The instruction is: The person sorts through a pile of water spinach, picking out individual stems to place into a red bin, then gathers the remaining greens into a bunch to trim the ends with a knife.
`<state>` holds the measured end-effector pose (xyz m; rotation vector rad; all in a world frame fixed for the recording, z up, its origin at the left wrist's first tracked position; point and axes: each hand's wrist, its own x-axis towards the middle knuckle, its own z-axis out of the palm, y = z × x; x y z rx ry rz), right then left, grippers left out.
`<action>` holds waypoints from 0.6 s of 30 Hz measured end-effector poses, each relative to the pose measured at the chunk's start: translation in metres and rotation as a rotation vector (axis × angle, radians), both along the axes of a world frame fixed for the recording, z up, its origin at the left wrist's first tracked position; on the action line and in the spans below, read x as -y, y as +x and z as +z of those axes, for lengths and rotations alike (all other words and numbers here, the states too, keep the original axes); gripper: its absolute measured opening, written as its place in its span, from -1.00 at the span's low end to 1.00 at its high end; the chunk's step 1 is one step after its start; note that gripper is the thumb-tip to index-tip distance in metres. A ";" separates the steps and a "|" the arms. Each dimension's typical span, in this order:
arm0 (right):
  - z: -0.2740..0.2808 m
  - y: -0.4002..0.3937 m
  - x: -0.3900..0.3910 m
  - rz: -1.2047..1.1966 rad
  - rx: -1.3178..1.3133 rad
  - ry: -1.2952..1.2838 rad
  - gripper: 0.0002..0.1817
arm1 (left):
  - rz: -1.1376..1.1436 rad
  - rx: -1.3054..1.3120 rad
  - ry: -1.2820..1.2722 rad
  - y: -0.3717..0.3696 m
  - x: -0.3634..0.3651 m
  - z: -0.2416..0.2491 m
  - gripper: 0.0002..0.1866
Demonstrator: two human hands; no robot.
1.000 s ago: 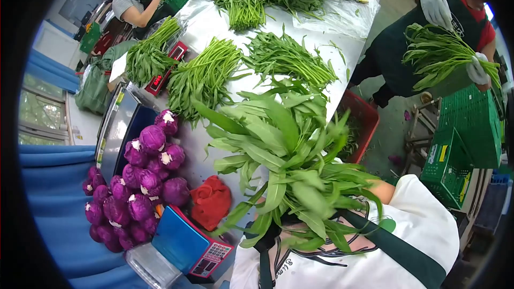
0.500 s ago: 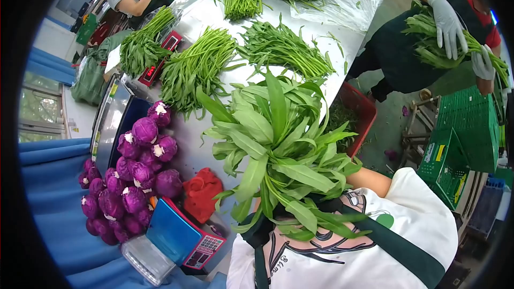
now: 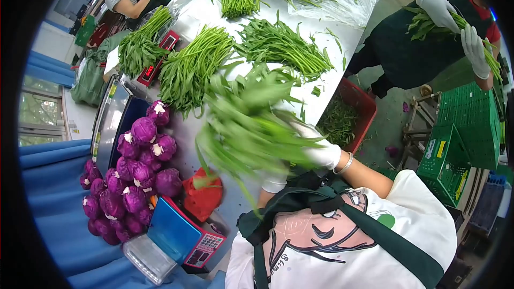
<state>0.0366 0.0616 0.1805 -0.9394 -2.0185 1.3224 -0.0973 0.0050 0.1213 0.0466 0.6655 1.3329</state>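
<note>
A loose bunch of water spinach (image 3: 243,120), blurred by motion, is held in front of my chest above the metal table. My right hand (image 3: 317,152), in a white glove with a bangle at the wrist, grips it from the right side; leaves cover some of the fingers. Below the bunch, only the lower part of my gloved left hand (image 3: 274,183) shows, closed under the leaves with its fingers mostly hidden. Just beyond lie another water spinach bunch (image 3: 284,48) and one with its stems pointing away (image 3: 198,67).
Purple cabbages (image 3: 126,182) are heaped at left beside a blue-topped scale (image 3: 174,230) and a red cloth (image 3: 202,195). A red bin (image 3: 364,109) of greens stands right of the table. Beyond it, a co-worker's gloved hands (image 3: 474,51) hold greens near green crates (image 3: 466,123).
The bunch has swung away from my chest, up and left, uncovering my gloved hands and the apron. At right, the co-worker's hands have shifted along a bunch that now looks thinner.
</note>
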 end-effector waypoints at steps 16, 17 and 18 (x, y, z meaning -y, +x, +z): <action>-0.021 0.020 0.006 0.152 -0.332 -0.875 -0.49 | 0.001 -0.033 0.208 -0.017 -0.012 0.052 -0.75; -0.019 0.012 0.005 0.209 -0.407 -1.091 -0.42 | -0.038 -0.092 0.271 -0.025 -0.015 0.048 -0.72; -0.015 0.007 0.002 0.247 -0.310 -0.885 -0.38 | -0.046 -0.079 0.297 -0.030 -0.016 0.045 -0.72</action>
